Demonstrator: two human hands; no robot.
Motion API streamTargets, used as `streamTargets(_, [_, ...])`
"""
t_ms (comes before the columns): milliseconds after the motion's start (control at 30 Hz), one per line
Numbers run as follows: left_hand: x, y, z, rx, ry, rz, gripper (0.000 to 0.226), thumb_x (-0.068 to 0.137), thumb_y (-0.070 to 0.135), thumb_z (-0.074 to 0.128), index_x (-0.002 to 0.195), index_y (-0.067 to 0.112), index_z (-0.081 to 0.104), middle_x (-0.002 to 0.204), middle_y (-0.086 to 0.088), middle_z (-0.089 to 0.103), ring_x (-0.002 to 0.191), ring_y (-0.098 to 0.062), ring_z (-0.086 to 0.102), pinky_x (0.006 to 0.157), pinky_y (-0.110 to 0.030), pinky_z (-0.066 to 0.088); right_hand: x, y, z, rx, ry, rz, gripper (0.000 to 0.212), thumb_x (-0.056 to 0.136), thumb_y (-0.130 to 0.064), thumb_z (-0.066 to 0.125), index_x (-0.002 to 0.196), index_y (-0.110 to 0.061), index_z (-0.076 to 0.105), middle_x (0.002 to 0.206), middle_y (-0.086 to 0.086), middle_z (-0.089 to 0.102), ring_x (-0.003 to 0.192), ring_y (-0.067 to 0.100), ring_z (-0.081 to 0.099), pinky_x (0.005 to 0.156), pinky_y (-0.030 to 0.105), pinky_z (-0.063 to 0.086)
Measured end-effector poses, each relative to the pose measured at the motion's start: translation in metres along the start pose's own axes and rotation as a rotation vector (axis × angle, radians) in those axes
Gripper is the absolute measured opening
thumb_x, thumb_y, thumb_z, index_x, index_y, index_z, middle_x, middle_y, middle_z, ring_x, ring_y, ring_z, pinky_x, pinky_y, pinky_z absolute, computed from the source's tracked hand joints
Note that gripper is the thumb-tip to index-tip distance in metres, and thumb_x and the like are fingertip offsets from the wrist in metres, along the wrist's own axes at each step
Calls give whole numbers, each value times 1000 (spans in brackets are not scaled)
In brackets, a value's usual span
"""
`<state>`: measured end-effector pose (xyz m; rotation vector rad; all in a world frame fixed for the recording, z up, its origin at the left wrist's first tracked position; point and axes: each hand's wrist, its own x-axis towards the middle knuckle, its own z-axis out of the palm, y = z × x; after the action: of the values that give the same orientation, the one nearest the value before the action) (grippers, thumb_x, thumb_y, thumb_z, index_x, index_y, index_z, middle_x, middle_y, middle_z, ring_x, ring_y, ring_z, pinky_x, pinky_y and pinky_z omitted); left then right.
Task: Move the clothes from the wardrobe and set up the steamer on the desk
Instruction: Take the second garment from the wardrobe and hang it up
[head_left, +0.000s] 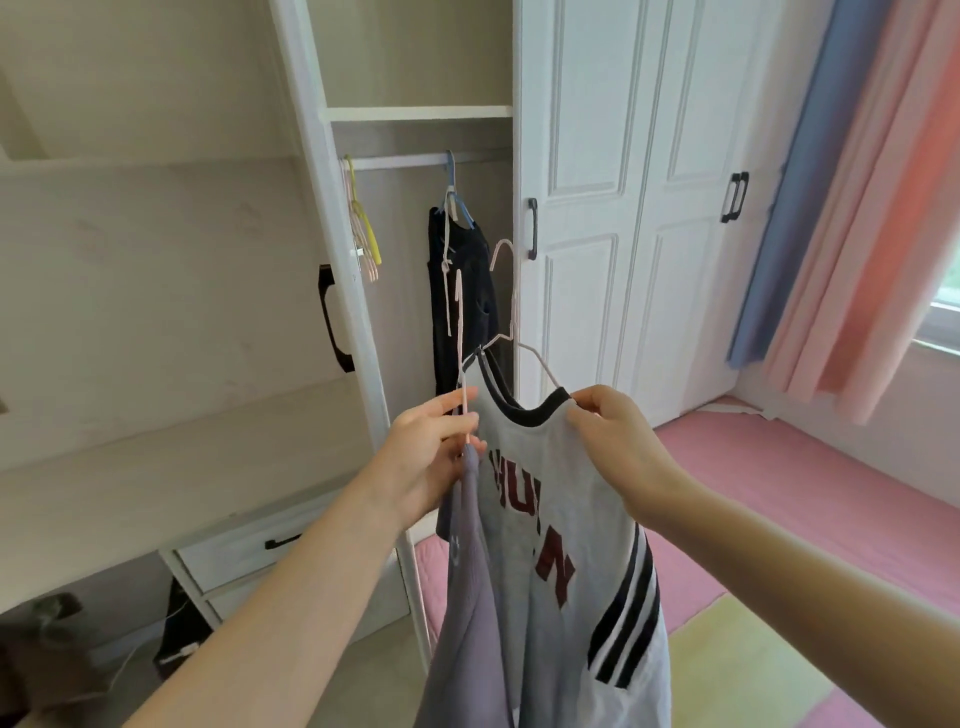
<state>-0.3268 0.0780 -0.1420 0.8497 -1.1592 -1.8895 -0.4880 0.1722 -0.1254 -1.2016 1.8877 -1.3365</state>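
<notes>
I hold two garments up in front of the open wardrobe. My left hand grips a pink hanger that carries a purple-grey garment. My right hand pinches the shoulder of a grey T-shirt with dark red letters, a black collar and black sleeve stripes; it hangs on a second pink hanger. Inside the wardrobe a black garment still hangs from a blue hanger on the rail. No steamer is in view.
Empty yellow and pink hangers hang at the rail's left end. The open wardrobe door stands at left, shut white doors at right. White drawers sit low left. Pink mats cover the floor; curtains hang at right.
</notes>
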Motion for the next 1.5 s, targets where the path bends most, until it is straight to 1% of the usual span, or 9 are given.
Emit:
streamTargets(167, [-31, -5, 14, 124, -136, -4, 47, 91, -1, 53, 135, 15, 49, 64, -5, 43, 58, -16, 49, 70, -30, 53, -24, 8, -24, -22, -100, -41, 18, 96, -22, 42, 102, -20, 59, 99, -4, 62, 95, 19, 60, 83, 35, 51])
streamTargets(267, [-46, -12, 29, 79, 6, 1, 26, 99, 16, 47, 118, 3, 59, 55, -2, 40, 45, -13, 45, 70, -34, 58, -38, 10, -38, -30, -167, -61, 18, 96, -21, 42, 101, -20, 60, 99, -3, 62, 91, 17, 61, 82, 37, 52])
streamTargets(367, [-58, -19, 36, 44, 163, -61, 37, 102, 31, 40, 98, 0, 61, 46, -1, 44, 41, -15, 52, 70, -38, 59, -53, 15, -48, -51, -261, -89, 18, 97, -19, 42, 102, -20, 59, 99, -1, 64, 92, 17, 62, 80, 34, 53])
streamTargets(533, [-95, -34, 34, 62, 138, -82, 38, 102, 32, 40, 120, 7, 63, 48, -1, 53, 55, -18, 65, 80, -38, 55, -76, 20, -60, -16, -368, -108, 18, 98, -21, 42, 102, -21, 60, 97, 1, 66, 90, 17, 63, 66, 23, 48])
streamTargets(667, [-122, -41, 29, -54, 166, -21, 35, 102, 31, 41, 124, 13, 60, 51, 2, 52, 52, -15, 62, 72, -33, 58, -88, 20, -60, -8, -416, -125, 18, 98, -23, 43, 101, -22, 60, 96, 0, 65, 92, 17, 62, 74, 29, 52])
streamTargets(1000, [-194, -31, -1, -372, 352, 231, 23, 98, 22, 49, 112, 14, 65, 106, -1, 73, 79, -17, 73, 71, -31, 60, -112, -3, -23, 28, -543, -238, 16, 97, -22, 48, 101, -23, 63, 98, 2, 66, 95, 21, 63, 89, 42, 53])
streamTargets(1167, [-226, -20, -29, -418, 377, 356, 20, 96, 15, 50, 112, 14, 62, 116, -2, 70, 101, -21, 69, 73, -30, 59, -124, -21, 8, 89, -665, -310, 15, 95, -20, 50, 95, -20, 65, 97, 17, 64, 79, 22, 55, 74, 35, 45])
streamTargets(1367, [-264, -3, -77, -487, 426, 452, 26, 95, 5, 48, 119, 4, 58, 121, -11, 67, 109, -27, 66, 83, -33, 57, -142, -50, 59, 169, -809, -398, 14, 94, -12, 52, 94, -14, 66, 85, -1, 63, 84, 8, 56, 83, 25, 42])
streamTargets(1500, [-290, 8, -111, -534, 462, 521, 34, 91, 4, 48, 125, 0, 53, 121, -13, 66, 109, -26, 65, 89, -34, 55, -160, -69, 95, 192, -911, -460, 15, 93, -7, 51, 94, -12, 65, 82, -3, 60, 80, 5, 54, 74, 14, 40])
